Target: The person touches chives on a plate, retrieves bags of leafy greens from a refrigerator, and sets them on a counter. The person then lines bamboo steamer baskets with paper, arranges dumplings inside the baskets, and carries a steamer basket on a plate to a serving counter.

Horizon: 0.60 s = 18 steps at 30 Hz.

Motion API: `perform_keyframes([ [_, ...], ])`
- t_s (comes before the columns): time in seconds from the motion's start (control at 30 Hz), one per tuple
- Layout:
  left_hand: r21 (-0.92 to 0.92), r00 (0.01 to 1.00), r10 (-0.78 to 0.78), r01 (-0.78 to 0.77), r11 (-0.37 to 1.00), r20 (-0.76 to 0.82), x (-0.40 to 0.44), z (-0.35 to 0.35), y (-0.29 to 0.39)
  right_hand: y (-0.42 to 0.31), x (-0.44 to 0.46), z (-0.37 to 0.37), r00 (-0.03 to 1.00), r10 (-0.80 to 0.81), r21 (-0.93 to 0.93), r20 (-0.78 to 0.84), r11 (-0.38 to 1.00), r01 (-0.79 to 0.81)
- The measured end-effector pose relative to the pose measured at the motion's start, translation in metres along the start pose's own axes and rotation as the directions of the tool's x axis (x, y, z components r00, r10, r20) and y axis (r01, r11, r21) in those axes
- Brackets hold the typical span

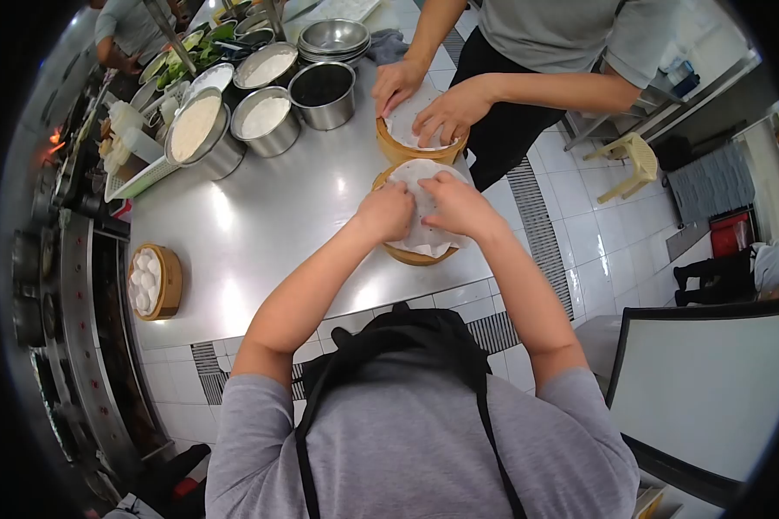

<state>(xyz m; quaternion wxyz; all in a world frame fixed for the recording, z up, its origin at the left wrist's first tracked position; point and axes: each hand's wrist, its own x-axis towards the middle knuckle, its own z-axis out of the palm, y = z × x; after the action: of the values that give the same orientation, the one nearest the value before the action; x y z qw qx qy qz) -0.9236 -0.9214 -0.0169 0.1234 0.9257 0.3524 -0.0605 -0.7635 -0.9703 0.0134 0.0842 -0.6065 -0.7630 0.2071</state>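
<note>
A round bamboo steamer [421, 258] stands near the right edge of the steel table, with white paper [422, 235] laid over it. On the paper's left part rests my left hand [389, 210], its fingers bent down and pressed together against the sheet. My right hand [455, 204] is on the right part of the same paper, fingers curled onto it. Just beyond, a co-worker's two hands [446, 108] touch white paper in a second bamboo steamer [398, 150].
Metal pots with white contents [266, 117], a dark pot [323, 91] and stacked bowls [334, 37] line the table's far side. A steamer of white buns [171, 281] sits at the left edge. A yellow stool [634, 164] stands on the floor at right.
</note>
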Motion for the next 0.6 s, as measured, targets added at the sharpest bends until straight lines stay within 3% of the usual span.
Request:
perform_keyframes([
  [0.03, 0.003, 1.000, 0.003, -0.003, 1.000, 0.001, -0.001, -0.004, 0.002, 0.004, 0.002, 0.008, 1.000, 0.003, 0.002, -0.003, 1.000, -0.003],
  [0.1, -0.005, 0.999, -0.030, 0.030, 1.000, 0.041, -0.005, -0.013, 0.006, 0.010, 0.005, 0.023, 0.999, 0.038, -0.241, -0.020, 0.970, -0.042],
  [0.23, 0.070, 0.997, -0.055, 0.051, 0.996, 0.054, -0.003, -0.007, 0.010, 0.015, -0.004, 0.022, 0.998, 0.060, -0.215, 0.010, 0.975, -0.057],
  [0.3, 0.071, 0.999, -0.012, 0.009, 0.997, 0.045, -0.004, -0.011, 0.010, 0.015, -0.015, 0.014, 0.980, -0.101, -0.088, -0.171, 0.992, 0.087],
  [0.33, 0.072, 0.999, -0.014, 0.011, 0.997, 0.044, -0.007, -0.012, 0.008, 0.015, -0.020, 0.009, 0.980, -0.103, -0.088, -0.171, 0.992, 0.089],
  [0.4, -0.157, 0.976, 0.182, -0.199, 0.967, -0.115, -0.024, -0.022, 0.009, 0.007, -0.035, 0.001, 0.974, -0.221, 0.050, -0.046, 0.974, 0.223],
  [0.43, -0.157, 0.977, 0.183, -0.199, 0.967, -0.110, -0.029, -0.018, 0.009, 0.008, -0.040, 0.008, 0.975, -0.219, 0.055, -0.047, 0.974, 0.221],
  [0.5, -0.116, 0.941, 0.323, -0.311, 0.943, 0.103, -0.037, -0.009, 0.007, 0.015, -0.049, 0.028, 0.932, -0.361, -0.114, 0.036, 0.925, 0.363],
  [0.53, -0.148, 0.942, 0.335, -0.328, 0.933, 0.026, -0.041, -0.002, 0.004, 0.021, -0.051, 0.038, 0.894, -0.441, -0.164, -0.074, 0.890, 0.426],
  [0.6, -0.154, 0.935, 0.351, -0.354, 0.922, -0.049, -0.045, 0.004, 0.000, 0.020, -0.052, 0.043, 0.890, -0.444, -0.185, -0.107, 0.888, 0.421],
])
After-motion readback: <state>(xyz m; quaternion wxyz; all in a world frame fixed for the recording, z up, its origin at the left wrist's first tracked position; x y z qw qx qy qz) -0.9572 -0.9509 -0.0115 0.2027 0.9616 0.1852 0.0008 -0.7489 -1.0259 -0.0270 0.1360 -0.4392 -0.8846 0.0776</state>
